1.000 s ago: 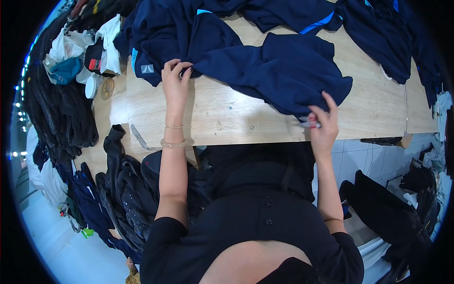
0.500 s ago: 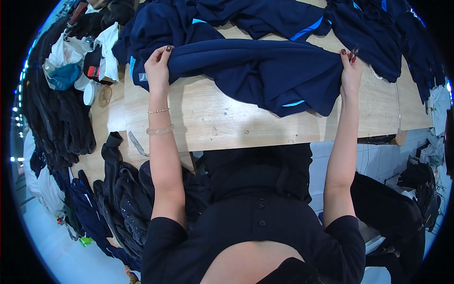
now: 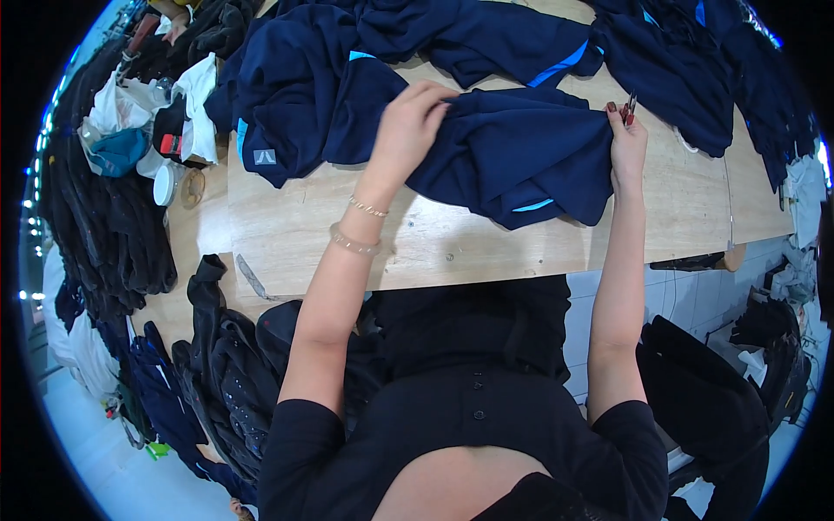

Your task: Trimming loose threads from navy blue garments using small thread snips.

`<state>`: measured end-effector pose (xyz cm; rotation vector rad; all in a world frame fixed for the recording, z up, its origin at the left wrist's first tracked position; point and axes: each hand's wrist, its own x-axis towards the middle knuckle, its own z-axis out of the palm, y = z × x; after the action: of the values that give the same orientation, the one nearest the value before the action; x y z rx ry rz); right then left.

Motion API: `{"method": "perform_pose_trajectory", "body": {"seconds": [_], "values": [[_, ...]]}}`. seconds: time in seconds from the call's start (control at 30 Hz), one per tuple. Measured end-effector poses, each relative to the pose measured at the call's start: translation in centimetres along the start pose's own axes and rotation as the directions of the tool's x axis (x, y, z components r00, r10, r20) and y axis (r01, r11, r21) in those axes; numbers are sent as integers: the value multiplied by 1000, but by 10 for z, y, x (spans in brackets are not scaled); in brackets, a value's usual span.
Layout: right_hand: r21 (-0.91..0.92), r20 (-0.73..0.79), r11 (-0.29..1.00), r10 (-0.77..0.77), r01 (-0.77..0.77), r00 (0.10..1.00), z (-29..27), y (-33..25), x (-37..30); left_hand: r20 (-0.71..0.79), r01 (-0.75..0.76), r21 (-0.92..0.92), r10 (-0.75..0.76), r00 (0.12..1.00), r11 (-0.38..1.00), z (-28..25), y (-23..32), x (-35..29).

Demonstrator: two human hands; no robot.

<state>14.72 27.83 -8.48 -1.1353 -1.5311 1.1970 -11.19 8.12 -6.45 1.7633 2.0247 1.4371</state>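
Observation:
A navy garment with light blue insets lies bunched across the table, its near part drawn out between my hands. My left hand pinches the upper edge of this part near its left end, the fingertips partly hidden. At the right end my right hand grips the cloth between thumb and fingers. Thin dark pointed tips stick up from that hand, apparently small thread snips; most of the tool is hidden. Left of my left hand, a fold of navy cloth with a small grey patch rests on the table.
More navy garments cover the far side of the wooden table. Dark clothes are heaped at left, beside a white bag with teal cloth and a round white lid. Another person's hand shows at far left.
My left hand has let go of the cloth's left end and moved right, taking hold nearer the middle. My right hand has shifted slightly left and nearer, keeping its grip.

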Motion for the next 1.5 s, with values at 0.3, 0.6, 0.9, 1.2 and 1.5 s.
{"method": "perform_pose_trajectory", "body": {"seconds": [0.3, 0.6, 0.9, 1.2, 1.5], "values": [[-19, -7, 1000, 0, 0, 1000, -3, 5, -1, 97, 164, -21, -161, 982, 986, 49, -36, 11], [31, -13, 1000, 4, -3, 1000, -5, 15, -1, 129, 363, -166, -345, 930, 917, 43, -37, 8], [-96, 202, 995, 18, 1, 979, -27, -11, -16, -661, 350, 212, -130, 739, 912, -40, -43, -28], [45, 462, 999, -15, -6, 887, 3, -91, -53, -135, 358, -120, -373, 918, 926, -65, 14, -54], [336, 692, 942, -250, 5, 677, 30, -162, -100, 81, 110, -977, -158, 984, 182, -71, 132, -32]]}}
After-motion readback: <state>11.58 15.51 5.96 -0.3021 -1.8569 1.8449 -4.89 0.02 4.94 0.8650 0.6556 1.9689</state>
